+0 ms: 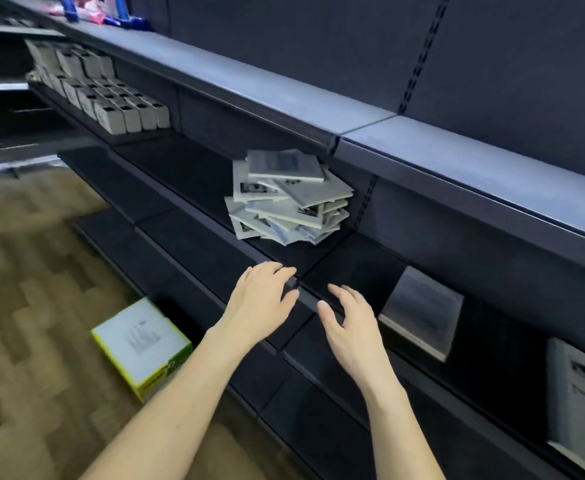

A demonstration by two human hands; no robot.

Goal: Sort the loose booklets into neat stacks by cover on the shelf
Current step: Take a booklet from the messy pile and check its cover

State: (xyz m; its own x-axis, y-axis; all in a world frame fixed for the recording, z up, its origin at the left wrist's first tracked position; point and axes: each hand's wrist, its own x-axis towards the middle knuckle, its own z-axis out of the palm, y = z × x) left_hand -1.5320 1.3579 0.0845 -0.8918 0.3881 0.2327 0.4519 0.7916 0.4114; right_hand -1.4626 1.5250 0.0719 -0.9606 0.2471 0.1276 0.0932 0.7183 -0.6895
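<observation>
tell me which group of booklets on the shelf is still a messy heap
The pile of booklets beyond both hands, fanned at crooked angles. The two stacks to the right each lie squared.

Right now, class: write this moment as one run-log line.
left hand: open, empty | right hand: open, empty | loose booklets: jumbled pile on shelf, untouched | two neat stacks at right

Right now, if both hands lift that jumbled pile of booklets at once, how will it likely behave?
The pile of booklets would probably slide apart: its covers lie fanned at different angles and look smooth. Each booklet looks thin, so likely light and somewhat bendy. Both the left hand and the right hand are open, short of it.
</observation>
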